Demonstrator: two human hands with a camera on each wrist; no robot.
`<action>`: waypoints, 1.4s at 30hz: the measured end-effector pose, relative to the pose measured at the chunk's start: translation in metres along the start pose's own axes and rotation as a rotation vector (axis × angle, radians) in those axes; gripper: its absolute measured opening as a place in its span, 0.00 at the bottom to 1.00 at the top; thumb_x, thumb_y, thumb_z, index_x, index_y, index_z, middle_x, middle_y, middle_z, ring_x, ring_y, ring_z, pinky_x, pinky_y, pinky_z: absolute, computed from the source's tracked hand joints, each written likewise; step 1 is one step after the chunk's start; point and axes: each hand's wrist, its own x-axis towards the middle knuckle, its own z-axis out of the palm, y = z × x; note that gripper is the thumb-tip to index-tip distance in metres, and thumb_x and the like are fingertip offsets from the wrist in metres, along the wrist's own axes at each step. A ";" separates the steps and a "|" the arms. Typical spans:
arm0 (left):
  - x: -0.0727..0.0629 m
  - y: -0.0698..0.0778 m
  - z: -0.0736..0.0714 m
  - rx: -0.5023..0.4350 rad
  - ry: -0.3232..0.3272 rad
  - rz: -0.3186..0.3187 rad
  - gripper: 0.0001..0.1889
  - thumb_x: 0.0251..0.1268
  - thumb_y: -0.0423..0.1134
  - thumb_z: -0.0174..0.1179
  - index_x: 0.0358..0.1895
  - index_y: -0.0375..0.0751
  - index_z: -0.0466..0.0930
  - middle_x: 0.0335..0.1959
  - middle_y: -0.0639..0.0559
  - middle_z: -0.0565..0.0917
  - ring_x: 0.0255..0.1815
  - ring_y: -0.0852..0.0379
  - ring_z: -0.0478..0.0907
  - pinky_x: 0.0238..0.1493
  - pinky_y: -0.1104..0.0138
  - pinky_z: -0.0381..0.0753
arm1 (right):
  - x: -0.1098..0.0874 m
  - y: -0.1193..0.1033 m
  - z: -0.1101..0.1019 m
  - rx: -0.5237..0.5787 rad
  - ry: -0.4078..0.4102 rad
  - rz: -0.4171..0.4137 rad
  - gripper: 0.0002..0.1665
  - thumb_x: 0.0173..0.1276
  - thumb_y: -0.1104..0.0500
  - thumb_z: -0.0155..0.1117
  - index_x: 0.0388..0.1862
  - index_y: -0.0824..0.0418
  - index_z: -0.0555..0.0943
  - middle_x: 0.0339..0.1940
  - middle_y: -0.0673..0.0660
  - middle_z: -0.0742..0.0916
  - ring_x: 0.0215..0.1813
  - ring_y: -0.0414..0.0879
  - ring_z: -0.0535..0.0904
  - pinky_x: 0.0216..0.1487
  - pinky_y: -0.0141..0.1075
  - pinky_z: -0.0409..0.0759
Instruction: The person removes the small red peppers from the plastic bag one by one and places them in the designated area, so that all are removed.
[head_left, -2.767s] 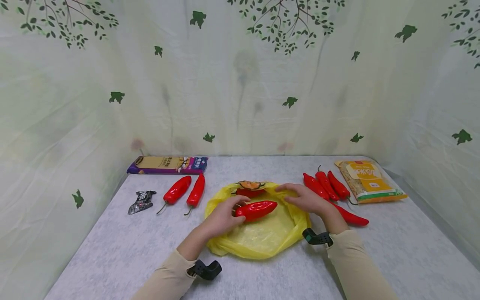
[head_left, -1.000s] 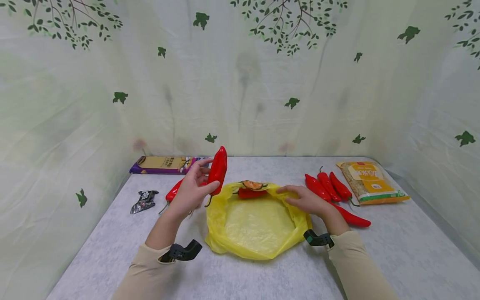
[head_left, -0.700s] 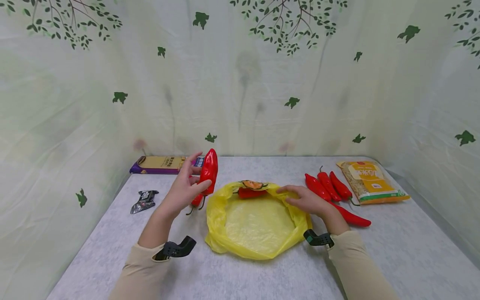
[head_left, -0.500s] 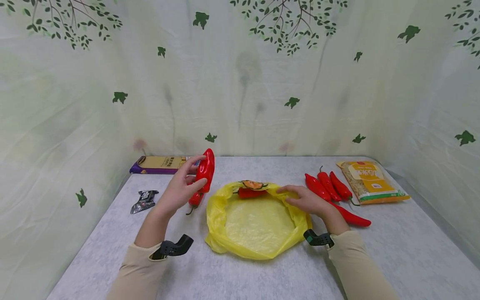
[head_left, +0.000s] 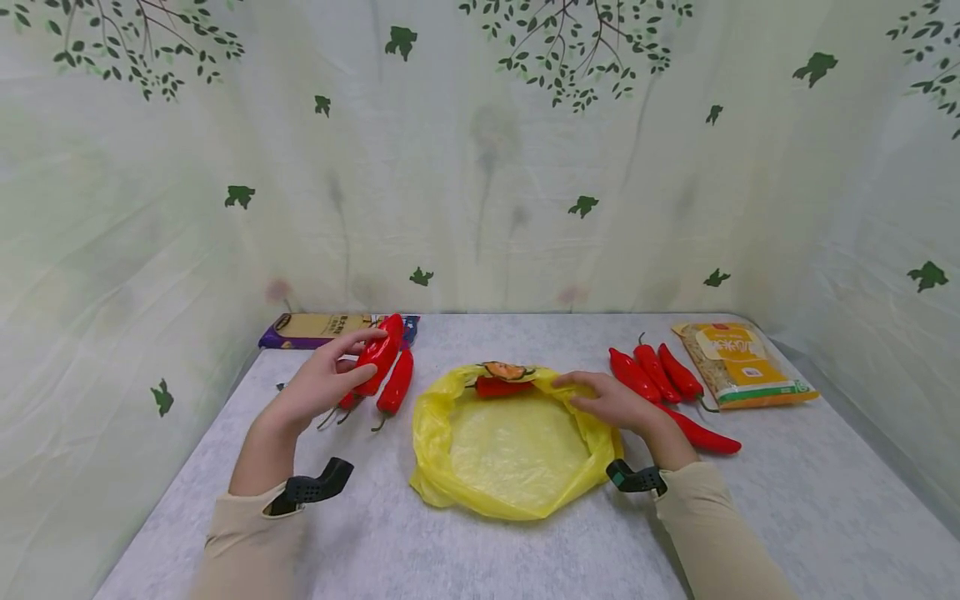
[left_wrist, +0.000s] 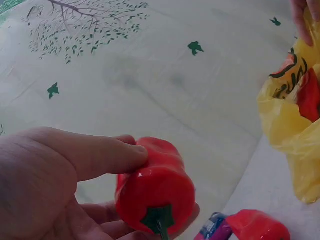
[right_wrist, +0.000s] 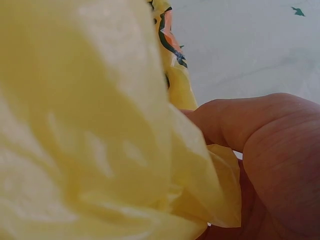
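My left hand (head_left: 313,387) grips a shiny red pepper (head_left: 379,357) between thumb and fingers, above the left side of the table. In the left wrist view the green stem end of that pepper (left_wrist: 157,197) faces the camera. Just right of it lies another red pepper (head_left: 396,383), and a further one is mostly hidden below the held one. A yellow plastic bag (head_left: 435,442) stands in the middle with its mouth spread wide. One red pepper (head_left: 501,387) shows inside at the back. My right hand (head_left: 611,402) pinches the bag's right rim, its thumb showing in the right wrist view.
At the right lie several red peppers (head_left: 678,372), with one long pepper (head_left: 705,433) in front of them. Beside these is an orange packet of grain (head_left: 744,364). A purple and tan packet (head_left: 318,329) lies along the table's back left edge.
My left hand has lifted the red pepper up from the bag and carried it left, then lower, over the peppers there. The right hand has stayed at the bag's rim.
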 end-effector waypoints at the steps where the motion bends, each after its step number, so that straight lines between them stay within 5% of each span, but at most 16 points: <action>1: -0.001 -0.002 -0.004 0.009 -0.013 -0.006 0.30 0.71 0.40 0.59 0.74 0.52 0.63 0.71 0.35 0.66 0.66 0.33 0.70 0.52 0.51 0.87 | 0.000 0.000 0.000 -0.001 -0.001 0.003 0.22 0.75 0.61 0.55 0.66 0.54 0.77 0.70 0.59 0.78 0.73 0.59 0.69 0.73 0.59 0.69; 10: -0.006 -0.023 -0.030 0.146 -0.106 -0.033 0.31 0.69 0.39 0.61 0.74 0.49 0.64 0.70 0.33 0.68 0.65 0.32 0.69 0.47 0.56 0.88 | -0.001 0.004 -0.001 -0.013 0.016 0.039 0.21 0.75 0.59 0.55 0.65 0.51 0.77 0.71 0.58 0.77 0.72 0.59 0.69 0.73 0.58 0.69; 22: -0.015 -0.060 -0.048 0.141 -0.191 -0.053 0.29 0.70 0.37 0.60 0.72 0.42 0.66 0.68 0.29 0.69 0.63 0.35 0.69 0.48 0.56 0.87 | -0.002 0.003 -0.001 -0.023 0.025 0.021 0.21 0.75 0.59 0.55 0.65 0.51 0.78 0.70 0.58 0.78 0.72 0.59 0.69 0.72 0.59 0.69; 31: -0.020 -0.074 -0.052 0.129 -0.265 -0.226 0.27 0.64 0.35 0.65 0.67 0.43 0.72 0.66 0.28 0.69 0.63 0.35 0.68 0.48 0.56 0.87 | -0.001 0.000 -0.001 -0.040 0.052 0.031 0.22 0.75 0.59 0.56 0.66 0.51 0.77 0.70 0.57 0.78 0.72 0.58 0.69 0.73 0.58 0.69; 42: -0.022 -0.081 -0.051 0.183 -0.270 -0.224 0.25 0.60 0.33 0.67 0.62 0.41 0.76 0.59 0.30 0.75 0.58 0.38 0.72 0.46 0.57 0.87 | -0.001 -0.004 -0.001 -0.038 0.042 -0.006 0.21 0.75 0.61 0.55 0.65 0.53 0.78 0.69 0.58 0.79 0.72 0.59 0.70 0.73 0.58 0.69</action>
